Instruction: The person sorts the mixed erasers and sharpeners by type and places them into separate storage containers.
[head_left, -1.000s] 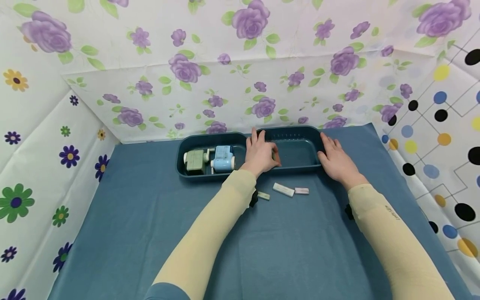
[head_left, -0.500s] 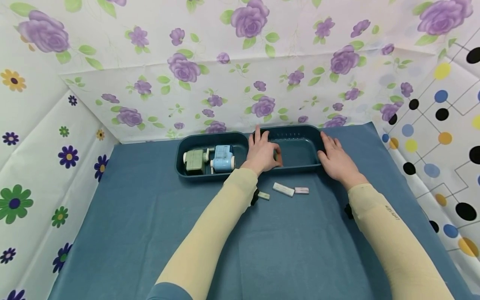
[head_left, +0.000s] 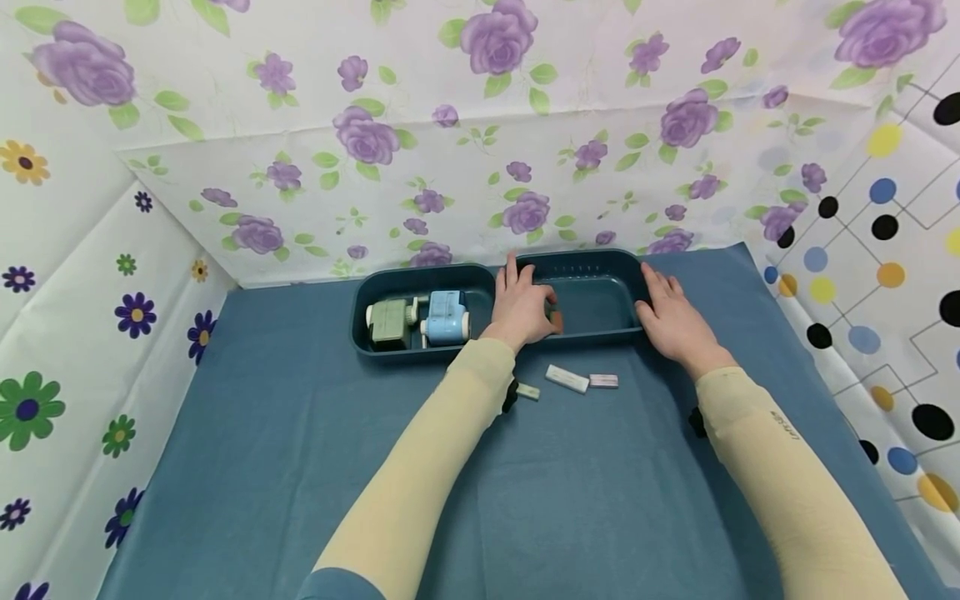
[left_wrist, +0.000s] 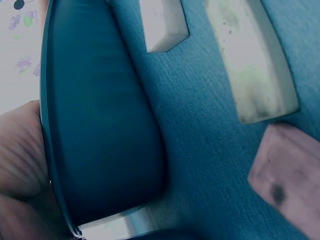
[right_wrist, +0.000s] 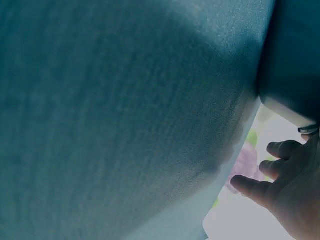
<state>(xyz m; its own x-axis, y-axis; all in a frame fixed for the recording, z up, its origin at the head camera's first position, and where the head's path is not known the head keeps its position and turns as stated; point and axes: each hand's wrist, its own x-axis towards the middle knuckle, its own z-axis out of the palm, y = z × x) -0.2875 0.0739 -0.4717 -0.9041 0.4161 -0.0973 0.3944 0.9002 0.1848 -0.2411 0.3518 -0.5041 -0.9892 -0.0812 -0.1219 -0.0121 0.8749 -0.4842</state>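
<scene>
My left hand is over the left side of the right-hand dark teal tray. Its thumb and forefinger pinch a small orange-brown and green block. Most of that block is hidden, so its kind is unclear. My right hand rests against the tray's right end, fingers extended along the outside. In front of the tray lie a white eraser, a pink eraser and a greenish eraser. The left wrist view shows the scuffed pink eraser beside the greenish one.
A second teal tray adjoins on the left. In it stand a green crank pencil sharpener and a blue one. A flowered backdrop rises close behind the trays. Blue cloth covers the table.
My left fingers shift very slightly around the small block over the tray. The right hand, trays, sharpeners and erasers keep their places.
</scene>
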